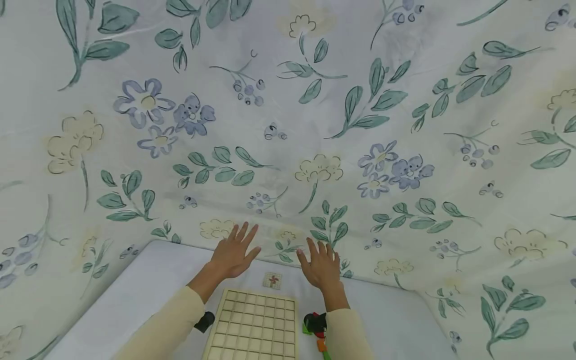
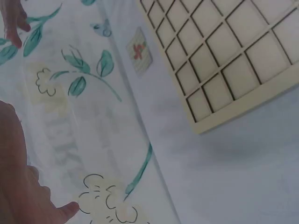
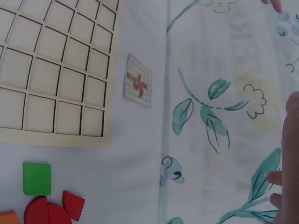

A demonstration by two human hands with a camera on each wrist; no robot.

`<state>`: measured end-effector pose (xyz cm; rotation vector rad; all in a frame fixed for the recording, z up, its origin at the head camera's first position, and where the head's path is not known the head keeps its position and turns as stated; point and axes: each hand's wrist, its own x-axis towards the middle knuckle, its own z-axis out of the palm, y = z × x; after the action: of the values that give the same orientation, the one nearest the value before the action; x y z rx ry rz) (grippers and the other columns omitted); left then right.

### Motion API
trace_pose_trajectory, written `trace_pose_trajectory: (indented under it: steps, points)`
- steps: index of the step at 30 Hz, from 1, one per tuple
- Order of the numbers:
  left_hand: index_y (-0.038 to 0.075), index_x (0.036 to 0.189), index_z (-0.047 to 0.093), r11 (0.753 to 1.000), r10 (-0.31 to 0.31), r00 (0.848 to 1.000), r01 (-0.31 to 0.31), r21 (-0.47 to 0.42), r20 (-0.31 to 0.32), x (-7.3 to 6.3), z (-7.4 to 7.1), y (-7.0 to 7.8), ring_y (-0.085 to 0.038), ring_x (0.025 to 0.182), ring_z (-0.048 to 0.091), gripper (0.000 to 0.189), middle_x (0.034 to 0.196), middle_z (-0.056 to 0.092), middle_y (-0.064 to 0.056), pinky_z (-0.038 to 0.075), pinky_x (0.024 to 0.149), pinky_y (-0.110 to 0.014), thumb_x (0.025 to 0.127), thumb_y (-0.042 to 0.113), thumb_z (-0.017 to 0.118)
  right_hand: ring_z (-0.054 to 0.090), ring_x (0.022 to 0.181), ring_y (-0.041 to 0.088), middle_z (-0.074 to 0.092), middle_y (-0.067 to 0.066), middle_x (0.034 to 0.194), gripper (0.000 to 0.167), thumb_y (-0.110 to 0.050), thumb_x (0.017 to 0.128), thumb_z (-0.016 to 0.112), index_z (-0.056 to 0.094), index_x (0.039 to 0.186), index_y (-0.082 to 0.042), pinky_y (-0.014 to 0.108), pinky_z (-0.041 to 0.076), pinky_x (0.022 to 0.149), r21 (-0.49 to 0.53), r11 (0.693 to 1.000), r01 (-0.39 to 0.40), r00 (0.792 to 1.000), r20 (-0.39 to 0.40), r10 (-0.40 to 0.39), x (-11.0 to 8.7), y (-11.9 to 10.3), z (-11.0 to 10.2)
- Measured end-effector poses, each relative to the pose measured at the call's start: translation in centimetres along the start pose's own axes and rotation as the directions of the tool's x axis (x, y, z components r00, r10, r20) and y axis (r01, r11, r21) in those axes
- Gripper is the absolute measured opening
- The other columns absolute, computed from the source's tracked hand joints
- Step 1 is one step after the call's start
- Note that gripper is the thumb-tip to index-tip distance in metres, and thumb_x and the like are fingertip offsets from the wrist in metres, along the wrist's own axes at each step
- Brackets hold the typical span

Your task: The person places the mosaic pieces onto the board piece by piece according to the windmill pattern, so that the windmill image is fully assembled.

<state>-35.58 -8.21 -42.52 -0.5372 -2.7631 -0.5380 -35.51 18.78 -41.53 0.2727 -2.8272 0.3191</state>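
My left hand (image 1: 235, 254) is held out with its fingers spread, beyond the far left corner of a pale wooden grid board (image 1: 255, 296). On the other side, my right hand (image 1: 321, 267) has its fingers extended too, past the board's far right corner. Neither hand holds anything. Between them, just behind the board, lies a small card (image 3: 138, 82) with a red pinwheel and a few coloured squares printed on a grid. The board's square compartments hold no blocks where they show. In the wrist views, only part of each hand appears at the frame's side.
To the right of the board lie a green square block (image 3: 37, 179), several red curved-edge blocks (image 3: 73, 205) and an orange block (image 3: 8, 218). The right forearm partly covers them in the head view. A floral cloth (image 1: 279, 200) rises behind the white table (image 1: 387, 310).
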Motion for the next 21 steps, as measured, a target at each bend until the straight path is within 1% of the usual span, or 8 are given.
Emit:
trace_pose_trajectory:
  steps: [4,7,10,13,16,18,21]
  points:
    - [0.012,0.159,0.019,0.996,0.085,0.996,-0.086,-0.025,-0.037,-2.3,0.1,-0.4,-0.042,0.145,0.016,0.068,0.16,0.018,-0.019,0.038,0.097,-0.064,0.105,0.048,0.039,0.038,0.133,0.044,0.048,0.019,0.141,0.06,-0.054,0.103,0.036,0.043,0.149,-0.016,0.065,0.027,0.104,0.013,0.998,0.067,0.997,-0.029,-0.067,-0.8,0.5,0.8]
    - [0.012,0.158,0.021,0.986,0.158,0.986,-0.16,-0.048,-0.054,-4.3,0.4,0.0,-0.042,0.144,0.018,0.066,0.16,0.019,-0.018,0.037,0.098,-0.063,0.105,0.045,0.041,0.043,0.127,0.043,0.054,0.018,0.133,0.055,-0.051,0.103,0.04,0.049,0.143,-0.015,0.064,0.031,0.101,-0.036,0.992,0.121,0.99,-0.064,-0.123,-1.7,1.4,1.4]
    - [0.012,0.158,0.021,0.973,0.213,0.976,-0.216,-0.079,-0.045,-6.0,0.7,0.7,-0.041,0.144,0.018,0.065,0.16,0.018,-0.016,0.035,0.1,-0.064,0.105,0.045,0.041,0.045,0.125,0.042,0.057,0.017,0.127,0.051,-0.048,0.102,0.046,0.055,0.138,-0.013,0.063,0.032,0.102,-0.101,0.981,0.163,0.983,-0.073,-0.171,-2.8,2.5,1.8]
    - [0.013,0.158,0.021,0.963,0.248,0.969,-0.249,-0.104,-0.023,-7.7,1.1,1.3,-0.041,0.145,0.017,0.065,0.161,0.018,-0.015,0.035,0.099,-0.064,0.105,0.046,0.039,0.047,0.123,0.04,0.059,0.015,0.122,0.047,-0.044,0.099,0.054,0.06,0.132,-0.012,0.062,0.032,0.102,-0.137,0.971,0.195,0.978,-0.046,-0.203,-4.0,3.3,1.9]
    - [0.014,0.158,0.022,0.956,0.266,0.964,-0.265,-0.125,-0.002,-9.2,1.8,1.5,-0.041,0.145,0.018,0.064,0.16,0.018,-0.014,0.035,0.099,-0.064,0.105,0.045,0.039,0.049,0.12,0.039,0.061,0.013,0.117,0.043,-0.041,0.097,0.06,0.064,0.128,-0.012,0.061,0.033,0.101,-0.152,0.965,0.216,0.976,0.007,-0.217,-5.1,3.9,2.2]
    - [0.014,0.158,0.023,0.953,0.277,0.961,-0.273,-0.129,0.017,-10.2,2.2,1.5,-0.04,0.144,0.019,0.064,0.16,0.019,-0.013,0.036,0.099,-0.063,0.105,0.045,0.039,0.051,0.116,0.037,0.062,0.011,0.112,0.041,-0.042,0.096,0.062,0.066,0.123,-0.012,0.06,0.036,0.1,-0.171,0.96,0.223,0.975,0.047,-0.218,-5.8,4.3,2.6]
    - [0.015,0.158,0.024,0.949,0.294,0.955,-0.289,-0.124,0.03,-11.8,2.9,1.2,-0.04,0.144,0.022,0.062,0.16,0.021,-0.013,0.038,0.098,-0.061,0.105,0.044,0.041,0.053,0.112,0.037,0.062,0.008,0.104,0.037,-0.041,0.093,0.065,0.071,0.115,-0.012,0.059,0.038,0.097,-0.178,0.96,0.214,0.975,0.104,-0.198,-6.8,4.7,3.3]
